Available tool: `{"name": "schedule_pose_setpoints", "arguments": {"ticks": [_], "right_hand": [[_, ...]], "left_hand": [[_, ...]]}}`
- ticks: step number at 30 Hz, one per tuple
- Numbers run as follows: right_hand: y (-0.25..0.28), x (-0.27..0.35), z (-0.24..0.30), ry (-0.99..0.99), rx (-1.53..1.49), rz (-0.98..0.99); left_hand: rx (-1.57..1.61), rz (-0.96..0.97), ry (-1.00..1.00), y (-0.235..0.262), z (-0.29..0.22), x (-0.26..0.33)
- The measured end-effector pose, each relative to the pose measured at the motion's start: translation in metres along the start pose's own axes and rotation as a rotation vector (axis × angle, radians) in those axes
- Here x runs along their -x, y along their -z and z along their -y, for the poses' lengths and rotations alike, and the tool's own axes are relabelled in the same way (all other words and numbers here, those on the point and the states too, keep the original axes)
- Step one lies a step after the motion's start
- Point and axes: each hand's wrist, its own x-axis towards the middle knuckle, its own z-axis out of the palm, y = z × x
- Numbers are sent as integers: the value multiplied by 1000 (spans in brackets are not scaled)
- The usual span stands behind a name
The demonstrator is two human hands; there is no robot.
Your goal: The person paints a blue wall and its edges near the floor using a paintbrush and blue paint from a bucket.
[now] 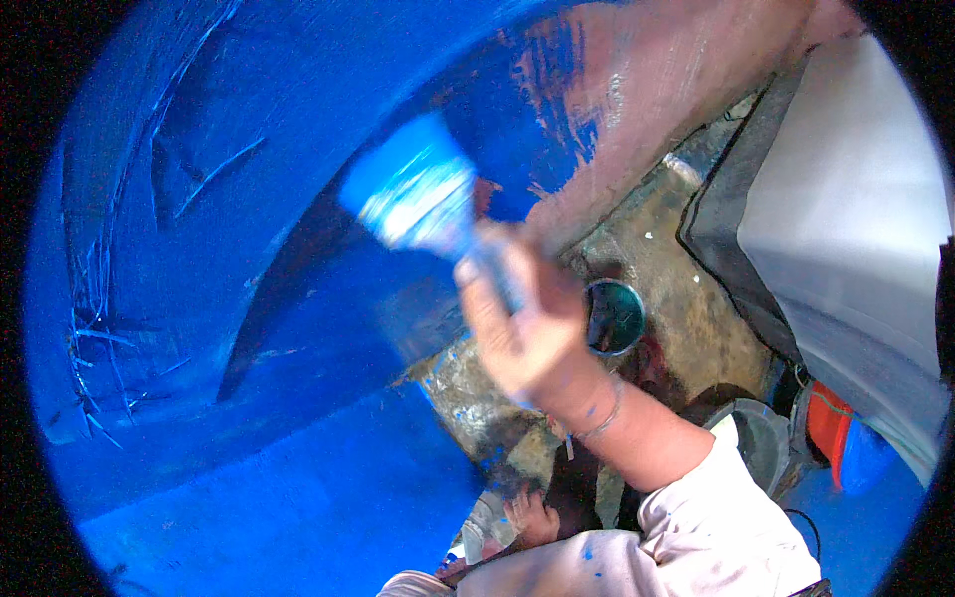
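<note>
My right hand (pixel 532 308) is closed round the handle of a wide flat paintbrush (pixel 418 194). Blue paint covers the brush, and motion blurs both it and the hand. It is in front of a large curved surface (pixel 328 289), mostly blue, whose upper right part is a bare pinkish-brown area (pixel 676 70) with a ragged, streaky paint edge. I cannot tell whether the bristles touch the surface. Blue spots mark my right wrist. My left hand is not in view.
A round container (pixel 616 318) with a dark green inside stands on the stained floor (pixel 686 328) beyond my wrist. Nearer are a grey bucket (pixel 766 443) and a red object (pixel 828 423). A large grey-white panel (pixel 846 179) rises at right. Something like a bare foot (pixel 534 519) shows below.
</note>
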Motion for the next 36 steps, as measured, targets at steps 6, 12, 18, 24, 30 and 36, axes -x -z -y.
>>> {"name": "schedule_pose_setpoints", "arguments": {"ticks": [6,12,18,24,30,36], "right_hand": [[25,-8,7,-281,-46,565],[97,-115,-67,-401,-208,401],[200,-185,-150,-447,53,242],[287,-226,-253,-388,463,-270],[264,-248,-292,-116,1007,-425],[183,-205,-208,-48,940,-398]], "left_hand": [[-41,66,2,8,-7,-10],[44,100,23,4,-9,-15],[44,116,14,-6,-7,-20],[7,192,33,-2,-18,-33],[-13,167,16,3,-21,-35],[28,124,-40,7,-26,-39]]}}
